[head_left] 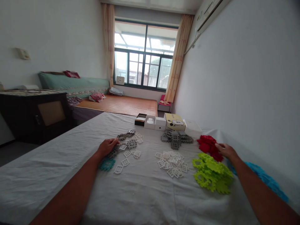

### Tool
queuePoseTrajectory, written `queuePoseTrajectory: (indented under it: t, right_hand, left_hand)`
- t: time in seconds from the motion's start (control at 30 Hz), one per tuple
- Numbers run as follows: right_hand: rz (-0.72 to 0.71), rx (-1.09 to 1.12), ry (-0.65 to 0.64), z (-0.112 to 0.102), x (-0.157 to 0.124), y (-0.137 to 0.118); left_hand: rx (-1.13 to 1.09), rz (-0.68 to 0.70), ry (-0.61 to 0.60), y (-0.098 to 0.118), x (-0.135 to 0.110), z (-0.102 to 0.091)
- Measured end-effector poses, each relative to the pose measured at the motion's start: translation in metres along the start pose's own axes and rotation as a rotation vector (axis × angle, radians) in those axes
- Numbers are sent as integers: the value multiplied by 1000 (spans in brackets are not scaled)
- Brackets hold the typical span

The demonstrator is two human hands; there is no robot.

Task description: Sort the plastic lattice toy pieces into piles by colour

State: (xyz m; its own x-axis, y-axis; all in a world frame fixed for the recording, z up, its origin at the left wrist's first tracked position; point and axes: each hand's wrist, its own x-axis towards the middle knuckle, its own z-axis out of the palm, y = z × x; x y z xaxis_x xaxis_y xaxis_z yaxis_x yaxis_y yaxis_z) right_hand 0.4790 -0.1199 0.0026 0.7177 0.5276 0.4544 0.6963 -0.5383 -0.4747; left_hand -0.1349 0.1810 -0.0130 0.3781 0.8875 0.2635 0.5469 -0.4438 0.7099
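Note:
My left hand [108, 147] rests at the left group of grey toothed plastic building pieces [131, 144], its fingers curled together. What they hold, if anything, is hidden. Just below it lies a teal toothed piece [107, 164]. White window-shaped pieces [125, 162] are scattered to its right. My right hand [227, 151] pinches at the edge of a pile of red building pieces [207, 144]. In front of that hand is a heap of lime-green pieces [212, 173], and blue pieces [267, 178] lie partly behind my right forearm.
A pile of white window pieces [172, 164] and a dark grey pile [175, 139] lie mid-table on the white cloth [136, 197]. Along the far edge stand a black box [140, 119], small white boxes [160, 123] and a yellow box [175, 122]. The wall [246, 78] borders the right side.

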Motion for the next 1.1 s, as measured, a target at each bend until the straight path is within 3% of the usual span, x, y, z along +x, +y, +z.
queuePoseTrajectory:
  t: [0.13,0.23,0.33,0.47,0.57,0.67,0.77,0.87,0.97,1.1]
  right_hand:
    - [18,-60,2,-7,-6,-30]
    - [-127,34,-72,-4,-33,-88]
    - [-362,241,-326,12,-88,-172]
    - [-656,434,-622,43,-183,-285]
    - [-893,451,-679,62,-239,-351]
    - [-1027,379,-666,78,-270,-399]
    - [-1045,246,-613,92,-285,-430]
    - [-1054,202,-579,100,-292,-443]
    - [-1090,271,-622,94,-292,-440]
    - [-1073,345,-645,66,-282,-419]
  left_hand:
    - [-33,-7,9,-3,3,1]
    - [-22,4,14,-5,4,3]
    - [-40,5,22,-8,3,5]
    - [-153,-5,39,-12,-1,6]
    - [-282,-16,57,-12,-3,5]
    - [-380,-33,67,-12,-3,5]
    - [-387,-23,67,-13,-3,5]
    - [-380,-3,67,-13,-3,5]
    - [-362,-7,55,-12,-3,4]
    - [-351,-11,39,-10,-3,3]
